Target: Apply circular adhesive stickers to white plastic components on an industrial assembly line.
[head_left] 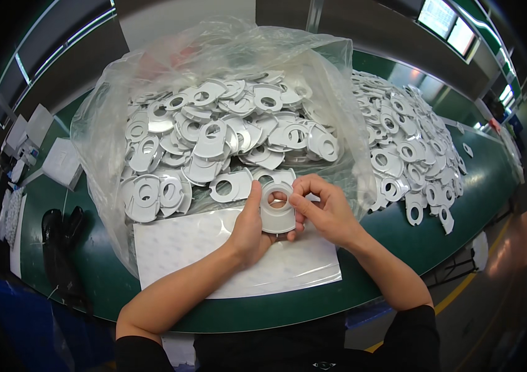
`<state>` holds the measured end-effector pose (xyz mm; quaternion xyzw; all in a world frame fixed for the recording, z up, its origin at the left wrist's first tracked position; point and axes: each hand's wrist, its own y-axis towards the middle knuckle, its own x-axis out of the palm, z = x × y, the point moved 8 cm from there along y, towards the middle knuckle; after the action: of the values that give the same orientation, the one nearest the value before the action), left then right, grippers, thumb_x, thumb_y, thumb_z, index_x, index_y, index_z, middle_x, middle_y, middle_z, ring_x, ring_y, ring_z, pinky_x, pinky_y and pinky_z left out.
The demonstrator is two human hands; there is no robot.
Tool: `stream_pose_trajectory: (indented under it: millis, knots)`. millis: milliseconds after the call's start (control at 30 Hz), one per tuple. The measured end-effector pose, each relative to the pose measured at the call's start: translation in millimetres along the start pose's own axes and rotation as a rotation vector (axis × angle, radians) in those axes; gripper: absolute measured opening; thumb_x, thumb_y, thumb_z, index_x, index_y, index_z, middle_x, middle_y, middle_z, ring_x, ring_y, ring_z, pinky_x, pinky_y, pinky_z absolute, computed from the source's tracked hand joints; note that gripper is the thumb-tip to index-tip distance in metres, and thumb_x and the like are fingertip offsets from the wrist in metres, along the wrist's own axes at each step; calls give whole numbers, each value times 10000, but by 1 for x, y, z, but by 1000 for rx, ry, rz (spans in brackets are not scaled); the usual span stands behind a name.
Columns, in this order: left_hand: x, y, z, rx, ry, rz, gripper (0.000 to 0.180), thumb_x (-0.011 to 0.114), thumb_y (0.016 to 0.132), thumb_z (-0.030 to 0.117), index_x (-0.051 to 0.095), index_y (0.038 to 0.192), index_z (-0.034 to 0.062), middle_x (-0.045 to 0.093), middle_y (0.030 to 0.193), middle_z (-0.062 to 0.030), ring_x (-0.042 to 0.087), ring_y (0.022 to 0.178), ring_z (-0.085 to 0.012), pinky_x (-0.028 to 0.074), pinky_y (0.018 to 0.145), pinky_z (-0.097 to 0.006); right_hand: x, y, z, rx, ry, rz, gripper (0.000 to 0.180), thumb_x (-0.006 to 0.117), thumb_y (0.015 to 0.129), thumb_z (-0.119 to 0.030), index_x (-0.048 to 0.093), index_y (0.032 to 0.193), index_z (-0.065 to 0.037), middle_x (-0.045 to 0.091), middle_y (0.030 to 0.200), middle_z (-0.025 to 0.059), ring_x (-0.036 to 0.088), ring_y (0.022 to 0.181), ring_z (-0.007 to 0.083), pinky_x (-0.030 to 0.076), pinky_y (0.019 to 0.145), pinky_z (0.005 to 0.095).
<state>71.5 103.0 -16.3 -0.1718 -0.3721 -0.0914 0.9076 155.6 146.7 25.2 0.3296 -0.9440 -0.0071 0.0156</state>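
Note:
Between my two hands is a light grey flat part [278, 221] with a round hole and a raised ring, held tilted above a white glossy sheet [189, 254]. My left hand [251, 229] grips it along its left edge, thumb up. At the upper right of the ring, my right hand [325, 208] pinches with thumb and forefinger; whether something thin lies between those fingertips I cannot make out. Just beyond my hands, a heap of similar grey parts [211, 142] fills an opened clear plastic bag [105, 118].
A second heap of grey parts [409, 152] lies on the green table [456, 239] to the right. On the left are a black object like a glove [62, 248], a white box [62, 163] and a white sheet of small dots [13, 217]. The table's curved edge runs near my body.

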Motion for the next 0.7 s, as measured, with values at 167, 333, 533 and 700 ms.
stream_pose_trajectory:
  millis: [167, 333, 533, 700]
  knots:
    - [-1, 0, -1, -7, 4, 17, 675, 109, 943, 599, 508, 1085, 73, 586, 856, -87, 583, 772, -183, 465, 610, -297, 0, -1, 0, 9, -15, 16, 99, 564, 897, -53, 532, 856, 31, 443, 1043, 78, 562, 617, 112, 518, 546, 237]
    - [0, -1, 0, -7, 9, 12, 688, 108, 935, 615, 507, 1082, 74, 586, 855, -91, 584, 772, -183, 467, 610, -298, 0, -2, -5, -33, -89, 43, 95, 577, 886, -54, 543, 850, 27, 463, 1030, 72, 562, 612, 103, 494, 545, 219]
    - [-1, -2, 0, -12, 4, 27, 683, 104, 928, 627, 498, 1059, 84, 585, 857, -95, 586, 778, -191, 462, 611, -299, -1, -6, -19, -188, -341, 111, 87, 623, 841, -64, 568, 847, 3, 515, 951, 63, 581, 658, 118, 471, 551, 233]
    - [2, -3, 1, 3, -9, 22, 678, 106, 926, 632, 496, 1043, 90, 584, 864, -99, 584, 786, -197, 459, 623, -306, 8, -19, -54, -718, -918, 199, 125, 669, 789, -91, 612, 888, -41, 580, 884, 59, 595, 771, 175, 473, 592, 287]
